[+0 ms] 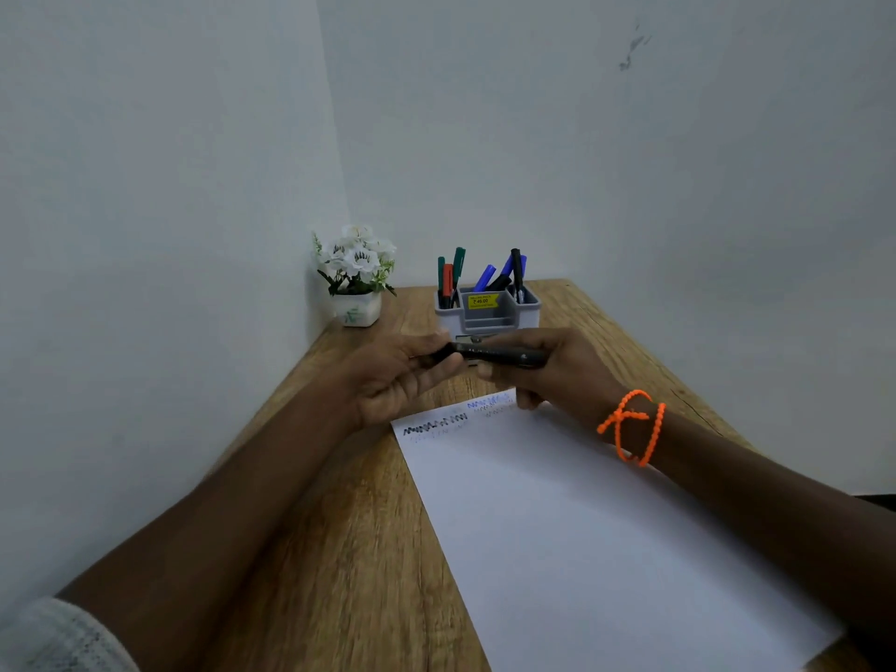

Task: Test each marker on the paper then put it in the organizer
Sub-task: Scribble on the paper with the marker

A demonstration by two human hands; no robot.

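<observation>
A black marker (504, 355) lies level between both hands, above the far edge of the white paper (582, 526). My right hand (557, 371) grips its barrel. My left hand (402, 375) holds its left end, where the cap sits. Black and blue scribbles (436, 424) mark the paper's top edge. The grey organizer (487, 317) stands just behind the hands, with green, orange, blue and black markers (451, 276) upright in its side compartments.
A small white pot of white flowers (358, 278) sits in the wall corner, left of the organizer. The wooden table (349, 550) narrows toward the back; walls close in on the left and behind. An orange beaded band circles my right wrist (630, 426).
</observation>
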